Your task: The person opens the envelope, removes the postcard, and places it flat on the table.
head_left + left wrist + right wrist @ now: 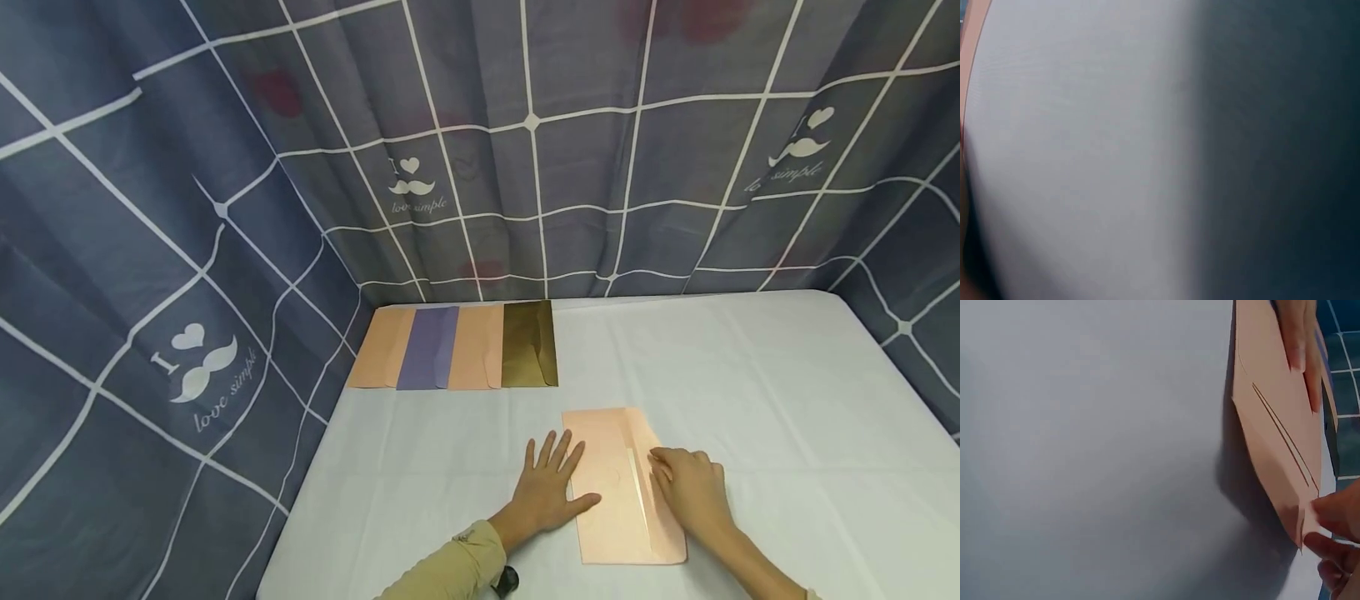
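A peach paper envelope (pixel 603 492) lies on the white table with its flap (pixel 663 533) on the right side. A narrow shiny strip (pixel 638 492) runs lengthwise along the flap's fold. My left hand (pixel 543 492) rests with spread fingers on the envelope's left edge, thumb reaching onto the paper. At the flap's upper right edge, my right hand (pixel 692 492) pinches the paper between thumb and fingers. The right wrist view shows the fingers (pixel 1338 512) at one end of the raised flap. Only the envelope's edge (pixel 969 50) appears in the left wrist view; the rest is blurred.
Along the table's back left edge lie several envelopes side by side: peach (pixel 381 346), purple (pixel 427 348), another peach (pixel 476 346) and gold (pixel 529 343). A dark checked curtain (pixel 480 183) surrounds the white tabletop (pixel 787 400) at the back and sides.
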Available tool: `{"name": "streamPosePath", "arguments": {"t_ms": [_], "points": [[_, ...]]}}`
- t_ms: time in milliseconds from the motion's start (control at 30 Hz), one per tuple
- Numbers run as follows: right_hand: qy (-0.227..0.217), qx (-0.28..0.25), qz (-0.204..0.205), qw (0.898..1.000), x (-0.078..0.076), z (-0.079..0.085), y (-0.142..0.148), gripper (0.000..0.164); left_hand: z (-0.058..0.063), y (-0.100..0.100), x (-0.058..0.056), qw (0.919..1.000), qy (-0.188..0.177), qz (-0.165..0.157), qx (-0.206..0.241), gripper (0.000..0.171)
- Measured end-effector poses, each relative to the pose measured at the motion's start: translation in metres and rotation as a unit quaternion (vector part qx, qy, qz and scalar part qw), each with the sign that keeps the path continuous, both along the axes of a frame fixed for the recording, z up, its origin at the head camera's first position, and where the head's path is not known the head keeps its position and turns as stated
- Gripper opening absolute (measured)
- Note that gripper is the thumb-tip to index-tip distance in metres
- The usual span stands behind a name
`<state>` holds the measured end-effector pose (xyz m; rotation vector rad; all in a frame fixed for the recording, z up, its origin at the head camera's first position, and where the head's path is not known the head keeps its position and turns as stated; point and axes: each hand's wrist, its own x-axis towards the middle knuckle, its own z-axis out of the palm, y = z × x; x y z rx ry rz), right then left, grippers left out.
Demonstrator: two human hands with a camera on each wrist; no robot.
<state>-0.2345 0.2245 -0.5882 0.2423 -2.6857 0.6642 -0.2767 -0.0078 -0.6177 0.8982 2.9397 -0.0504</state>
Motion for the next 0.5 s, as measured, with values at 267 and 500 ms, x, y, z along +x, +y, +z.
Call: {"name": "streamPosePath", "arguments": {"t_ms": [267, 500], "points": [[-0.253, -0.159, 0.015, 0.954, -0.016, 0.017, -0.006, 0.026, -0.001, 0.003, 0.002, 0.9999, -0.013, -0.006, -0.007, 0.084], [-0.429, -0.256, 0.023, 0.866, -0.041, 0.042, -0.009, 0.039, 0.002, 0.002, -0.001, 0.9999, 0.007, 0.007, -0.008, 0.083]]}}
